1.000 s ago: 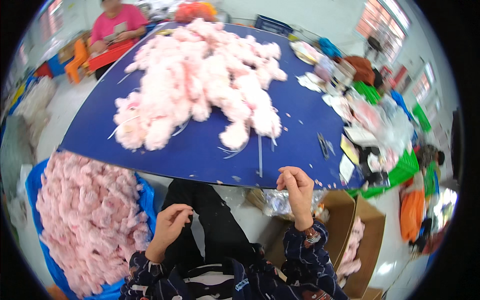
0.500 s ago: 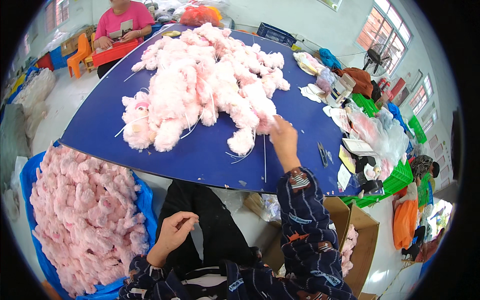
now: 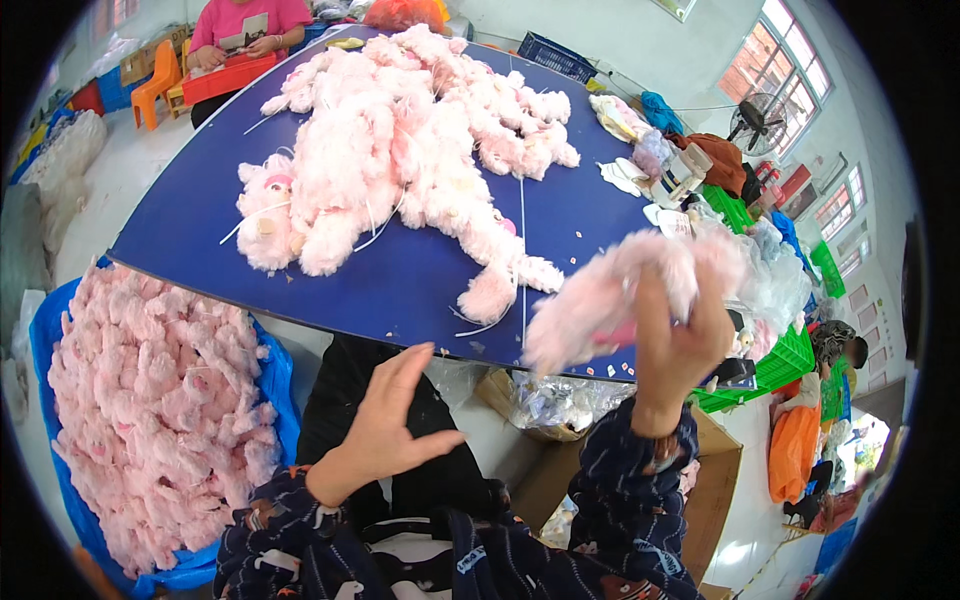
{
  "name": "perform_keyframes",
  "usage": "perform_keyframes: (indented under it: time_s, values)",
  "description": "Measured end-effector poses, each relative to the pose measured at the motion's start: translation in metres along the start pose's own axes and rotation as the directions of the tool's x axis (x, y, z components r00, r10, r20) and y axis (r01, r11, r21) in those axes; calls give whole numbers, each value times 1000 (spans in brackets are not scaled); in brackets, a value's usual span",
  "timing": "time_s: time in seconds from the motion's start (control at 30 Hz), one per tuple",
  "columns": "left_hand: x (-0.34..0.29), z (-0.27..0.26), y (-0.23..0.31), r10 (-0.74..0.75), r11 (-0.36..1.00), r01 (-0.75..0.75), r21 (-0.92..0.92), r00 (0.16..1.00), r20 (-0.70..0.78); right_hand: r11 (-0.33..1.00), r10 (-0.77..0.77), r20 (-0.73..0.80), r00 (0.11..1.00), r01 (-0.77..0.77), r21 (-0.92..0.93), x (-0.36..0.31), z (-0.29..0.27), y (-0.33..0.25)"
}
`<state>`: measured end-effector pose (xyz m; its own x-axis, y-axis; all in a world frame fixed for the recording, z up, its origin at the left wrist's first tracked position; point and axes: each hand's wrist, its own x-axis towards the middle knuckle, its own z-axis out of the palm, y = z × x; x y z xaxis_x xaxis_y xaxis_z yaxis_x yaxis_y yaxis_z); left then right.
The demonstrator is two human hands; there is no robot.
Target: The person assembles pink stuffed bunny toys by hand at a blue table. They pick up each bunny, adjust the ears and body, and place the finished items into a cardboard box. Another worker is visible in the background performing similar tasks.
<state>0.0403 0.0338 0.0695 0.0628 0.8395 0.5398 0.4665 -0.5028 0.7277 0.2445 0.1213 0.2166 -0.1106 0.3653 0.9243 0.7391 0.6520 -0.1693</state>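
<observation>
Pinched in the right hand [image 3: 682, 348], the plush [image 3: 590, 300] slants leftward, its long axis pointing toward the spread, empty left hand [image 3: 384, 432].

- Dark patterned garment, front: pale blue patch [image 3: 470, 558] with short dark lettering, set on a slant; too small here to read surely.
- Same garment, right sleeve: similar pale patch [image 3: 655, 550], lettering likewise slanted, bent by a fold.
- Far wall, right: row of small framed panels [image 3: 858, 297], one below another; any print too small to make out.
- Same wall, nearer the window: dark red board [image 3: 795, 188]; no wording legible.
- Wall, top edge: pale notice [image 3: 676, 7] cut off by the frame; content unreadable.
- Table's near edge: tiny white tags [image 3: 590, 370] with reddish marks, illegible.
</observation>
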Motion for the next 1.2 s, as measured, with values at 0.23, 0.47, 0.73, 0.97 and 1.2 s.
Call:
perform_keyframes:
  time_s: [0.23,0.47,0.73,0.97,1.2]
  values:
    - [-19,29,-9,-39,888,159,-432,961,273,940,-44,590,806,-166,297,-12,-1,-54]
    - [-48,18,-20,-377,648,407,-644,906,193,560,415,422,806,-592,580,-36,32,-33]
    - [-57,2,-28,-376,615,454,-645,887,267,70,291,836,465,-882,466,-117,90,-44]
    - [-66,-2,-29,-453,568,485,-664,859,240,-257,318,883,345,-865,431,-132,113,-51]
    - [-61,-17,-27,-572,491,476,-730,808,142,355,116,827,550,-801,482,-146,93,-48]
